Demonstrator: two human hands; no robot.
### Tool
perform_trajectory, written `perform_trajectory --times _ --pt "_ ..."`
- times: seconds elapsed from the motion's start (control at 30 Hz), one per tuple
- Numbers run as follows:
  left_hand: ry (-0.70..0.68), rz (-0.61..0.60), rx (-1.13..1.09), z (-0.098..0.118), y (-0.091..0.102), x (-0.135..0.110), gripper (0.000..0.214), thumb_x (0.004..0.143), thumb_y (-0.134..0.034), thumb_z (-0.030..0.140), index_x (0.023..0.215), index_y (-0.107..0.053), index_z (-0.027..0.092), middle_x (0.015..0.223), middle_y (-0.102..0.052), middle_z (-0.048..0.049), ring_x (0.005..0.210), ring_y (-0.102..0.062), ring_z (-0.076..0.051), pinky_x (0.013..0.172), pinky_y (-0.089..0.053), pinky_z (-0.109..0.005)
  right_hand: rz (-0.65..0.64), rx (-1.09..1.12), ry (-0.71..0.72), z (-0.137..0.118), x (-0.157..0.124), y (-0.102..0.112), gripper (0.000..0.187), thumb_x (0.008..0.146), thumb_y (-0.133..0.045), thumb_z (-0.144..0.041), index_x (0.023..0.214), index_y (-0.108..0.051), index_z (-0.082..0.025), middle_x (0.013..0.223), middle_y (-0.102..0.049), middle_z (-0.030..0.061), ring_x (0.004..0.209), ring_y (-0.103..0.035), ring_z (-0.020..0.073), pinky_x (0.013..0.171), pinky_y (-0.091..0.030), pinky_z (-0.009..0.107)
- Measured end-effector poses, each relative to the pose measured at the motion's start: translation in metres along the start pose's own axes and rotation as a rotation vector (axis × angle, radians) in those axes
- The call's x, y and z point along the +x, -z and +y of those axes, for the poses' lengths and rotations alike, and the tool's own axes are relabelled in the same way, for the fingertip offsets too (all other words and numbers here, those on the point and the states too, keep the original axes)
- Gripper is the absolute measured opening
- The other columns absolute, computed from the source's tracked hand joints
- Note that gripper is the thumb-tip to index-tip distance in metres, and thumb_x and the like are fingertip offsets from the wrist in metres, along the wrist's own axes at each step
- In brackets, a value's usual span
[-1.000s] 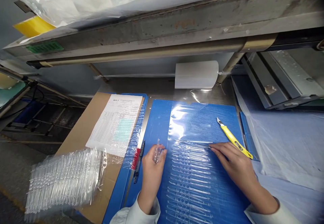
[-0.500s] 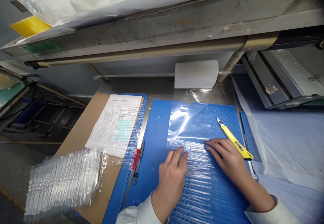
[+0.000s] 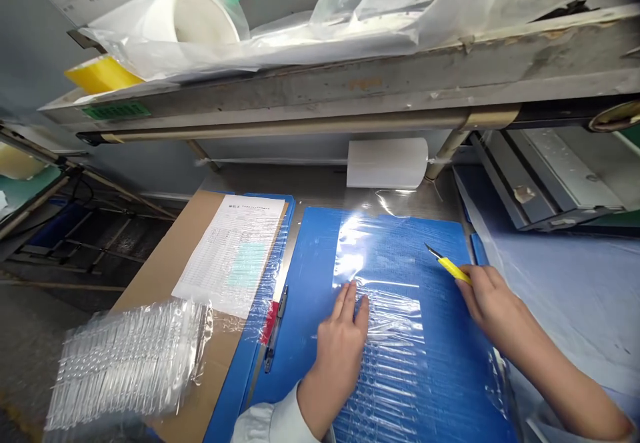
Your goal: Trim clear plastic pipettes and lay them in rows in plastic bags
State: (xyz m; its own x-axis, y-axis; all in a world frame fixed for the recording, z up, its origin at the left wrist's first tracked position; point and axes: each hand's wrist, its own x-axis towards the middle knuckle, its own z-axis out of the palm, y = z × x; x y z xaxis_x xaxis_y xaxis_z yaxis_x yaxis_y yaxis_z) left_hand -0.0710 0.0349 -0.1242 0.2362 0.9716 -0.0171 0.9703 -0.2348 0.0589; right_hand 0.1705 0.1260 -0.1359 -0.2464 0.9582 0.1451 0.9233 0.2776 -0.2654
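Observation:
My left hand (image 3: pixel 343 343) lies flat, fingers stretched, on the left edge of a clear plastic strip of sealed pockets (image 3: pixel 390 356) spread over a blue cutting mat (image 3: pixel 310 276). My right hand (image 3: pixel 493 306) is closed round the handle of a yellow utility knife (image 3: pixel 447 263), whose blade points up and left over the mat. The strip runs up to a roll of clear film (image 3: pixel 386 163) at the back of the bench.
A stack of cut clear strips (image 3: pixel 125 363) lies at the left on brown cardboard (image 3: pixel 165 276), beside a printed sheet (image 3: pixel 233 249). A pen (image 3: pixel 274 329) rests along the mat's left edge. A metal shelf (image 3: pixel 350 89) hangs overhead; a sealing machine (image 3: pixel 545 176) stands at right.
My left hand dropped the small clear piece and pressed flat on the strip. My right hand left the strip and took hold of the yellow knife. The view tilted upward.

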Motion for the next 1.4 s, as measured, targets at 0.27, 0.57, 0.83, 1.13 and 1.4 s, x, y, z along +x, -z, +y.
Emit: perform_trajectory --times 0.27,0.57,0.83,1.13,1.4 --pt "0.06 -0.124 0.047 -0.015 0.003 -0.014 0.06 0.076 -0.043 -0.009 0.128 -0.046 0.021 0.135 -0.047 -0.0138 0.121 -0.048 -0.025 0.065 -0.059 -0.026 -0.485 -0.167 0.435 -0.101 0.034 0.011 0.024 0.094 -0.033 -0.03 0.091 -0.054 -0.018 0.068 -0.068 0.0054 0.056 -0.066 0.0209 0.045 -0.04 0.026" --pt "0.049 -0.144 -0.009 -0.019 0.0 -0.011 0.051 0.081 -0.045 -0.002 0.126 -0.048 0.02 0.134 -0.048 -0.0147 0.121 -0.048 -0.025 0.072 -0.058 -0.03 -0.484 -0.233 0.53 -0.129 0.053 -0.008 0.022 0.092 -0.038 -0.024 0.093 -0.058 -0.014 0.067 -0.069 0.0094 0.059 -0.068 0.0226 0.047 -0.041 0.027" --pt "0.03 -0.191 0.004 -0.023 0.003 -0.013 0.064 0.071 -0.043 -0.015 0.128 -0.046 0.014 0.135 -0.045 -0.015 0.122 -0.046 -0.023 0.073 -0.057 -0.024 -0.469 -0.303 0.458 -0.053 0.023 0.002 0.019 0.09 -0.039 -0.026 0.089 -0.056 -0.018 0.061 -0.065 0.0042 0.046 -0.063 0.0213 0.037 -0.029 0.026" --pt "0.053 -0.158 0.015 -0.026 0.001 -0.025 0.075 0.06 -0.034 -0.02 0.126 -0.049 0.013 0.135 -0.045 -0.0111 0.122 -0.045 -0.018 0.08 -0.054 -0.023 -0.063 -0.327 0.509 0.007 -0.012 0.005 0.048 0.093 -0.024 -0.046 0.084 -0.061 -0.017 0.08 -0.063 0.0106 0.07 -0.058 0.0231 0.061 -0.042 0.035" --pt "0.104 -0.043 0.061 -0.033 0.001 -0.052 0.065 0.066 -0.036 -0.017 0.12 -0.056 0.015 0.128 -0.054 -0.0078 0.115 -0.054 -0.019 0.078 -0.056 -0.024 -0.393 -0.038 0.575 -0.093 0.031 -0.007 0.013 0.088 -0.045 -0.021 0.092 -0.057 -0.017 0.092 -0.062 0.0102 0.083 -0.058 0.0233 0.074 -0.041 0.036"
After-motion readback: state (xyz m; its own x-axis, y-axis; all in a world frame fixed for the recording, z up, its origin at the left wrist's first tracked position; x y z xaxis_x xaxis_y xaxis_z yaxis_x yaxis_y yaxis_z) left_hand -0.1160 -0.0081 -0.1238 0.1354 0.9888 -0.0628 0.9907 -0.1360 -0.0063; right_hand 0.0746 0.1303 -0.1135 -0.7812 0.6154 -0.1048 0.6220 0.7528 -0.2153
